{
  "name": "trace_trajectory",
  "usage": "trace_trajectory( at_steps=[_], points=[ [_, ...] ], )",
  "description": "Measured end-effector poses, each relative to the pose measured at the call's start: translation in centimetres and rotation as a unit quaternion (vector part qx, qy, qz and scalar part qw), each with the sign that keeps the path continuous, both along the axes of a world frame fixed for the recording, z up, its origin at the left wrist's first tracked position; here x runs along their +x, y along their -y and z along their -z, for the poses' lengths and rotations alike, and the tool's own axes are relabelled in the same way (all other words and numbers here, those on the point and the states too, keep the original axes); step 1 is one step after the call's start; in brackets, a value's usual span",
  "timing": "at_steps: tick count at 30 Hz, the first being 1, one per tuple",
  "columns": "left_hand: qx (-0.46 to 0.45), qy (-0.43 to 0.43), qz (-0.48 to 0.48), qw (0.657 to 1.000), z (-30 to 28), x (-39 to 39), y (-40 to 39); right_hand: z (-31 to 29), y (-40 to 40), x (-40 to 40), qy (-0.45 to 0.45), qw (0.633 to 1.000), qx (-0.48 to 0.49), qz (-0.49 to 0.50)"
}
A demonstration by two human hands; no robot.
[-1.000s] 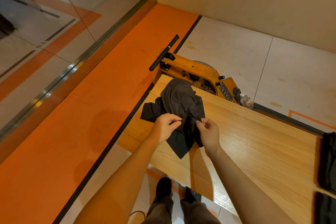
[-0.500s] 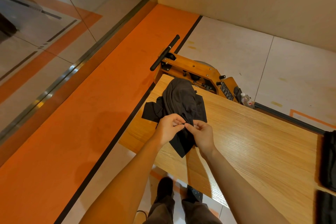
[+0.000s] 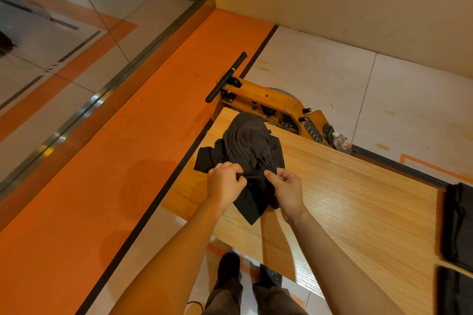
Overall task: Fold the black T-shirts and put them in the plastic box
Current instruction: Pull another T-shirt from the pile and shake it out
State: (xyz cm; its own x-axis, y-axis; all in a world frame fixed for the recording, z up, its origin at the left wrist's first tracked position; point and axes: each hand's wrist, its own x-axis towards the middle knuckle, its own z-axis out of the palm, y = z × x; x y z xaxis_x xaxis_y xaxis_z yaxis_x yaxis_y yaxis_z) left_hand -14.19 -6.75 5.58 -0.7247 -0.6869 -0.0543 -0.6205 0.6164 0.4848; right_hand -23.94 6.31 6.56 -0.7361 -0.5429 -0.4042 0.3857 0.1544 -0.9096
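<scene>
A crumpled black T-shirt [image 3: 247, 146] lies in a heap at the left end of the wooden table [image 3: 345, 202]. My left hand [image 3: 225, 183] grips a bunched edge of the shirt on its near side. A short span of taut cloth separates it from my right hand [image 3: 288, 190], which pinches the same edge. More black fabric [image 3: 458, 222] lies at the table's right edge, cut off by the frame. No plastic box is in view.
A wooden machine with a black handle [image 3: 266, 102] stands just beyond the table's far left corner, with a small water bottle [image 3: 340, 140] beside it. Orange floor runs along the left. My feet show under the near table edge.
My hands came together on the shirt's near edge, then drew slightly apart, stretching a strip of cloth between them. The heap has barely shifted.
</scene>
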Motion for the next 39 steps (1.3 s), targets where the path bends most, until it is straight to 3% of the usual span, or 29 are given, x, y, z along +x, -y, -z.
trace_trajectory(
  at_steps=[3,7,10,14,21,28,39],
  points=[
    [0.096,-0.064,-0.023,0.993,-0.4,-0.1,0.3,0.1,-0.2,-0.8,0.019,1.000,-0.005,0.019],
    [0.332,-0.120,-0.027,0.935,-2.6,-1.1,0.1,-0.8,-0.3,-2.1,0.047,0.997,-0.029,0.049],
    [0.391,-0.124,-0.031,0.911,-3.6,-1.7,0.0,-1.5,-0.2,-3.0,0.048,0.997,-0.036,0.048],
    [0.368,-0.084,0.000,0.926,-2.8,-1.8,0.3,-1.0,-0.2,-3.5,0.048,0.997,-0.023,0.052],
    [0.280,-0.057,-0.042,0.958,-0.8,-0.1,2.4,0.3,-1.2,-3.5,0.066,0.992,0.012,0.103],
    [0.268,-0.027,0.017,0.963,0.3,1.5,3.4,1.5,-2.0,-3.9,0.064,0.992,0.026,0.106],
    [0.262,-0.018,-0.022,0.965,0.1,2.1,5.3,2.5,-2.5,-4.8,0.060,0.989,0.048,0.128]
  ],
)
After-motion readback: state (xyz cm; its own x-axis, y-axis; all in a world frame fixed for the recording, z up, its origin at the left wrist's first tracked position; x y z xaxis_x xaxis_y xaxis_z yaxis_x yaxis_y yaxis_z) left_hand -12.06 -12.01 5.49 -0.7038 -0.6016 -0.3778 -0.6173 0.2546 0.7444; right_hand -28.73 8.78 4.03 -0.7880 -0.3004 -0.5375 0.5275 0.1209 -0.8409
